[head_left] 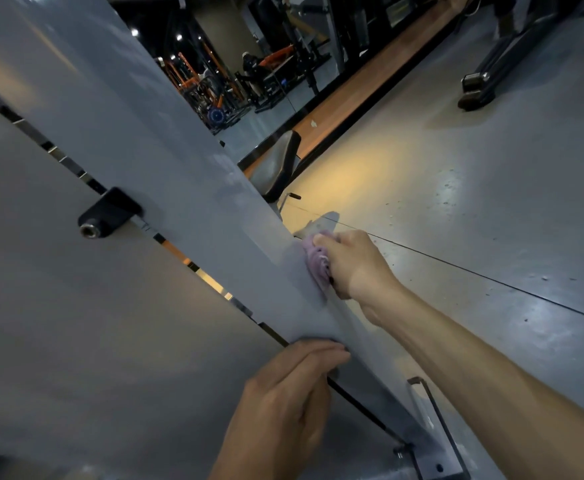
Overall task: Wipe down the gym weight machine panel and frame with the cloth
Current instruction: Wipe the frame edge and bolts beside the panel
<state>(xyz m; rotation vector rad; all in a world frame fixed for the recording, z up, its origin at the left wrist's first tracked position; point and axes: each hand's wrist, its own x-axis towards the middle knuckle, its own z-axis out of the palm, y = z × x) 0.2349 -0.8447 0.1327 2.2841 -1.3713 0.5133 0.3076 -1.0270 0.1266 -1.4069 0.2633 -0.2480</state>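
Item: wipe of machine frame, in progress

Step in hand: your right hand [349, 263] has its fingers curled round a bunched purple cloth [315, 259] and presses it against the grey frame [179, 161], at the frame's edge on the floor side. Your left hand [294, 379] lies with straight fingers on the frame lower down, holding nothing (a brace, by the look of it).

Next move, as judged: carry the cloth along the frame's length, then cross the slot to the panel [76, 323], which the cloth does not touch.

Around: black bracket [108, 212] with a threaded hole on the slot between panel and frame; bolted foot plate [436, 459] at the base; padded seat [278, 164] and other machines behind.

In the way: the bracket stands proud, so the cloth may snag there; your left hand covers a patch not yet reached
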